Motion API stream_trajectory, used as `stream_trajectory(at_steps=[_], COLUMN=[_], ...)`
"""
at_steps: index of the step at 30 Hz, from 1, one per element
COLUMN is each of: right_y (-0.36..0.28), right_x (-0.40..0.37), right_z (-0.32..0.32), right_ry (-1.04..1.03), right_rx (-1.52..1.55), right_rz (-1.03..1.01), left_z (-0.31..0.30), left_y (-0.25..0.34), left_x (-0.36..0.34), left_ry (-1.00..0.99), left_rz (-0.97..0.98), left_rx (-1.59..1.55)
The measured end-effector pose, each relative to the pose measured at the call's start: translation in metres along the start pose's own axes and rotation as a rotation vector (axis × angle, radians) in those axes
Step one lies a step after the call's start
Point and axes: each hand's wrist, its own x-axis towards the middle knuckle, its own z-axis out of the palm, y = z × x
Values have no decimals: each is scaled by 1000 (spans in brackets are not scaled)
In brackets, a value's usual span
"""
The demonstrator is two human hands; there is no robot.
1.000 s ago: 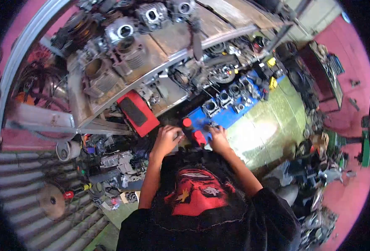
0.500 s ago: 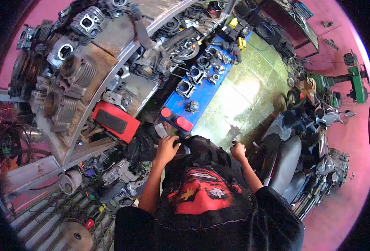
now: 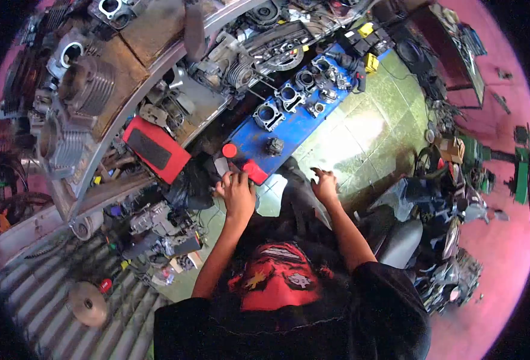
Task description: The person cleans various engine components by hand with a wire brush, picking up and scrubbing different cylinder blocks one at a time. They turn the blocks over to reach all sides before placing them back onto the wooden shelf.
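My left hand [image 3: 238,197] hovers by the near end of a low blue bench [image 3: 245,141], its fingers spread and slightly bent. Just beyond its fingertips is a red block [image 3: 254,172] at the bench's corner, with a round red cap [image 3: 229,150] a little further left. My right hand [image 3: 325,185] is over the floor to the right of the bench, fingers apart and holding nothing. On the blue top lie a small dark metal part [image 3: 273,146], an engine cylinder [image 3: 268,115] and several more metal engine parts.
At the left, a metal-edged workbench [image 3: 134,57] carries finned cylinders [image 3: 88,84]. A red tray-like piece [image 3: 157,150] sits on its lower shelf. To the right stands a motorcycle with a grey seat [image 3: 401,240]. Green floor tiles [image 3: 361,138] lie beyond my right hand.
Both hands have moved forward, the left one to the bench's near corner. My right hand's fingers have spread from a curled pose. The view has shifted, and the bench appears closer.
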Motion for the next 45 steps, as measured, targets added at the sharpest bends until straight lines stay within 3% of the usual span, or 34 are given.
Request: stream_trajectory(at_steps=[6,8,14,17,20,26,30,33,45], right_y=[-24,-26,-42,-44,-43,-35,-37,-38,-61], right_x=[128,161,243,266,275,283,287,285,271], right_z=[25,37,49,64,88,110,107,104,71], right_ry=[-155,-30,1,-20,6,129,31,101,127], right_rx=[44,65,-78,-131,-147,-148,-143,-158,-32], right_rz=[-146,-284,-424,-435,-429,-502,-470,-504,-608], left_z=[54,76,153,184,206,230,225,221,201], left_y=[56,71,65,56,48,33,27,20,30], left_x=[62,90,175,214,236,249,255,250,208], left_ry=[6,-35,-130,-54,-84,-76,-139,-77,218], left_rz=[-100,-166,-343,-430,-499,-387,-349,-305,-447], left_rx=[40,73,73,51,64,169,181,169,68])
